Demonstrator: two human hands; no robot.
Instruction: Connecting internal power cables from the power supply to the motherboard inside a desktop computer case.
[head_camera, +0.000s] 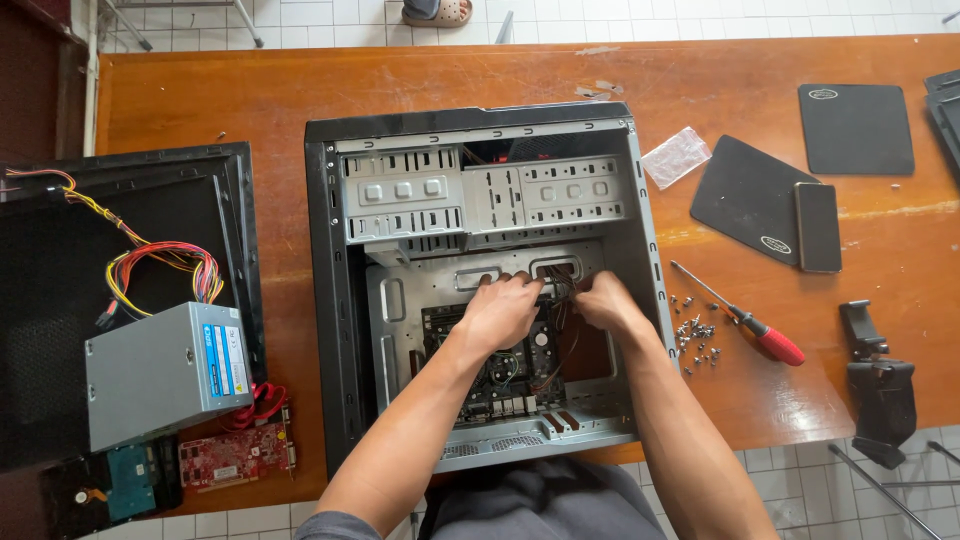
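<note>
Cables (556, 292), a dark thin bundle inside the open computer case (480, 280), lying above the motherboard (505, 365) near the case's middle. Judged soft, light and limp; the small end plugs look fragile, so best taken by the plug body rather than the wire.

Left to right on the wooden table (400, 80):
- Black side panel (60, 270), bearing a grey power supply (165, 370) with its coloured wire loom (165, 265).
- Hard drive (125, 482) and red expansion card (232, 455), at the near edge.
- Left hand (500, 310), fingers curled down onto the bundle's left end; a firm grasp cannot be told.
- Right hand (608, 300), fingers pinched into the same wires just right of it.
- Loose screws (697, 338), then a red-handled screwdriver (745, 320).
- Two black pads (745, 195), a phone (817, 227) on the nearer one.
</note>
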